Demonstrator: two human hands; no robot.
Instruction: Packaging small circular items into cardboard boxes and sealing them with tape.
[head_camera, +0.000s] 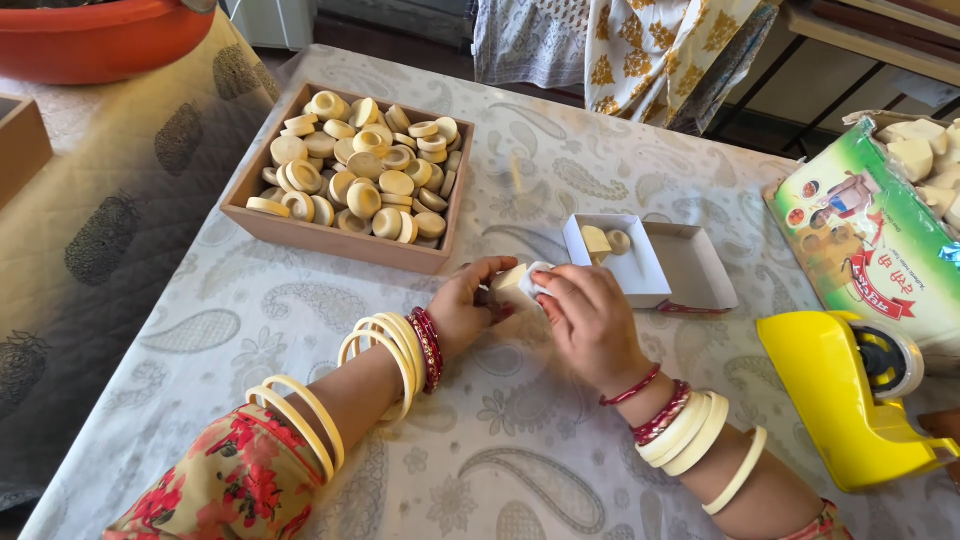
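My left hand (470, 305) and my right hand (585, 320) meet at the middle of the table, both gripping a small cream round piece with white wrapping (520, 280). Both wrists wear cream and red bangles. Just beyond my right hand lies an open small white box (650, 265) with two cream round pieces (605, 241) inside. To the far left of my hands stands a wooden tray (350, 240) heaped with several cream round pieces (365, 170).
A yellow tape dispenser (835, 395) sits at the right near the table edge. A green printed carton (870, 240) holding cream blocks is at the far right. An orange tub (100, 40) stands at the back left. Patterned cloth hangs behind the table.
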